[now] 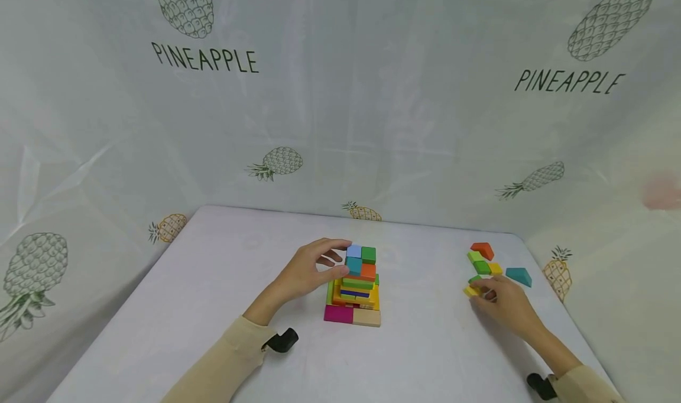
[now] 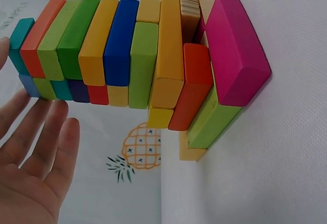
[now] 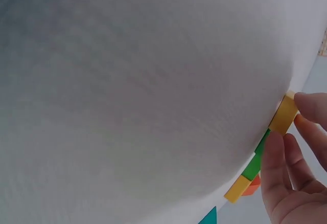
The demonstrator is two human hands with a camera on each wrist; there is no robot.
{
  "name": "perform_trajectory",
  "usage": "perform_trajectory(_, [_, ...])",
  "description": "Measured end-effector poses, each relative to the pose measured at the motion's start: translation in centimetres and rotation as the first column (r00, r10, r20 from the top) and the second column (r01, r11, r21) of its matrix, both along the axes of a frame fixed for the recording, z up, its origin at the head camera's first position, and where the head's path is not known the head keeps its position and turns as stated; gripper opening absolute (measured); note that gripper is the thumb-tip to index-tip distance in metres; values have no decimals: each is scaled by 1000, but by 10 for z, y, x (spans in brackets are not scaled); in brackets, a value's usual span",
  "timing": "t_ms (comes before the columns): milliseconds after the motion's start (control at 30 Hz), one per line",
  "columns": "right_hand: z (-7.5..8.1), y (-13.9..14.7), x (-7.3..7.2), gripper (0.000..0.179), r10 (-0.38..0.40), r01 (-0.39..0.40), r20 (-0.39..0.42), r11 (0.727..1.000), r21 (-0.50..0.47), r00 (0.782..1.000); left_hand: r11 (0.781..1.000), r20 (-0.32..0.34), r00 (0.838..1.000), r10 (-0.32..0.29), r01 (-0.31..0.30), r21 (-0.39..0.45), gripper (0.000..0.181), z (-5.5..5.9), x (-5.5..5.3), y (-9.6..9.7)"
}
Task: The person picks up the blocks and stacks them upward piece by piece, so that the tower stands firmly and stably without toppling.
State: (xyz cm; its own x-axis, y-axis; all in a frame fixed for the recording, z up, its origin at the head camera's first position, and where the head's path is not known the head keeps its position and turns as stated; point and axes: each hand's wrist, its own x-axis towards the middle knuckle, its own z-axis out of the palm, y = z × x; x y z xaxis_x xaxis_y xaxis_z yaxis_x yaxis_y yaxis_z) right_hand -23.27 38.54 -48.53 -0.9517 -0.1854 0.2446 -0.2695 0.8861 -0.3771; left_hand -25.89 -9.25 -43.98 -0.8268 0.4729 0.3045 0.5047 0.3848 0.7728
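Note:
A tall stepped tower of coloured wooden building blocks (image 1: pixel 359 285) stands on the white table, widest at its bottom. My left hand (image 1: pixel 305 268) is at the tower's upper left side with fingers extended. Its thumb touches the teal block (image 2: pixel 21 45) at the top, and the fingertips are at the light blue block (image 2: pixel 29 85) behind it. To the right, my right hand (image 1: pixel 502 302) pinches a yellow block (image 3: pixel 284 113) between thumb and fingertips, low over the table. A green block (image 1: pixel 474 279) lies right beside that yellow one.
Beyond the right hand are a red block (image 1: pixel 482 250), a light green block (image 1: pixel 474 257), another green block (image 1: pixel 482 267), another yellow block (image 1: pixel 495 269) and a teal block (image 1: pixel 518 276). A pineapple-print curtain (image 1: pixel 330 96) hangs behind the table (image 1: pixel 223 261).

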Motion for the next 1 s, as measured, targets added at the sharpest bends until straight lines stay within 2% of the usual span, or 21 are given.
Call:
perform_trajectory(200, [2,-1,0,28,-8,8,8,1000,-12,1000,1000,5,1000,1,-1,5,57,0,0,0])
perform_trajectory(400, [2,-4,0,33,23,-19,80,999,-40,997,1000,9,1000,3,-3,-1,57,-1,0,0])
perform_trajectory(633, [6,-9,1,32,57,-53,90,997,-48,994,1000,9,1000,5,-5,2,58,-1,0,0])
perform_trajectory(700, [10,-14,2,31,84,-80,69,995,-63,994,1000,13,1000,1,-2,6,58,-1,0,0])
perform_trajectory(800, [22,-29,4,31,157,-159,-23,982,-107,987,1000,17,1000,0,0,10,58,-1,1,0])
perform_trajectory(933, [47,-63,7,36,263,-287,-158,944,-161,952,1000,13,1000,3,-3,1,59,0,1,0])
perform_trajectory(1000, [63,-86,12,37,300,-331,-177,925,-184,937,1000,9,1000,10,-10,-9,59,1,2,0])
